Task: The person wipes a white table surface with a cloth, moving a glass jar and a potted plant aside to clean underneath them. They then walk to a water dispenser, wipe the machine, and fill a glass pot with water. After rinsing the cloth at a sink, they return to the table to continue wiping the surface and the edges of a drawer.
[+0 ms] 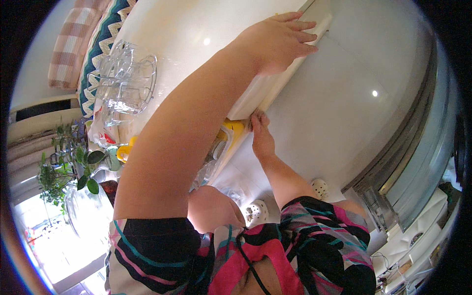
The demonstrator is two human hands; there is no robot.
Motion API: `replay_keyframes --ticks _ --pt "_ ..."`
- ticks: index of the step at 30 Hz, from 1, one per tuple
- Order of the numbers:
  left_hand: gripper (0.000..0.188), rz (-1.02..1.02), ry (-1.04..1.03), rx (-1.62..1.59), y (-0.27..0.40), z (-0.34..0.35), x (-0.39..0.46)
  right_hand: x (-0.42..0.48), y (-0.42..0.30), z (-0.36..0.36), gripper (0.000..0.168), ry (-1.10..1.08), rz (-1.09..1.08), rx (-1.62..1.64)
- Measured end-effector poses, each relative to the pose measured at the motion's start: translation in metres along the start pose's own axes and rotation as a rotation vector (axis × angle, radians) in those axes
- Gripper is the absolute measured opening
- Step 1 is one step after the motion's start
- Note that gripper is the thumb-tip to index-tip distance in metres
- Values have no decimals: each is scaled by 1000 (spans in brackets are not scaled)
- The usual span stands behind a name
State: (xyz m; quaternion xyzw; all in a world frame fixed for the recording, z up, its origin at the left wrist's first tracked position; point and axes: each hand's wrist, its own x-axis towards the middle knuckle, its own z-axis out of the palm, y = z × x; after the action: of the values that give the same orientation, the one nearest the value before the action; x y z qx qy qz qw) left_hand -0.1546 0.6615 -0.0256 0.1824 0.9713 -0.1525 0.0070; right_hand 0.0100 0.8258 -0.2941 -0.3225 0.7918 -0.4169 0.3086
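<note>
My left hand [282, 44] lies palm down, fingers spread, across the front edge of a glossy cream tabletop [184, 33]. Lower down, beneath that edge, a drawer [236, 147] stands partly pulled out. At its front panel is my right hand [262, 134], with its bent fingers on the upper rim; the fingertips are partly hidden. Inside the drawer are a yellow item [234, 129] and clear plastic things [210, 167], partly covered by my left forearm.
A wire rack with clear glasses [127, 79] stands on the tabletop at left. Near it are a yellow object [124, 152], leafy plants [86, 162] and a large glass vessel [88, 206]. White perforated clogs [256, 213] are on the pale tiled floor [313, 110] below. Dark furniture edges curve at right.
</note>
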Motion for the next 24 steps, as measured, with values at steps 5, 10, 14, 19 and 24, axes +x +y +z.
replay_keyframes --ticks 5,10,14,19,24 --pt "54 -1 -110 20 3 -10 0 -20 10 -2 46 -169 -11 -25" --pt "50 5 -292 118 4 -25 15 49 11 -82 31 171 403 1014" --pt "45 -181 35 -265 18 -6 -7 77 -34 -195 38 28 280 1376" --pt "54 -597 513 -779 62 -35 -66 64 -111 -284 41 155 328 1322" --pt "61 -795 653 -1011 88 -48 -127 46 -171 -297 41 -21 262 1308"
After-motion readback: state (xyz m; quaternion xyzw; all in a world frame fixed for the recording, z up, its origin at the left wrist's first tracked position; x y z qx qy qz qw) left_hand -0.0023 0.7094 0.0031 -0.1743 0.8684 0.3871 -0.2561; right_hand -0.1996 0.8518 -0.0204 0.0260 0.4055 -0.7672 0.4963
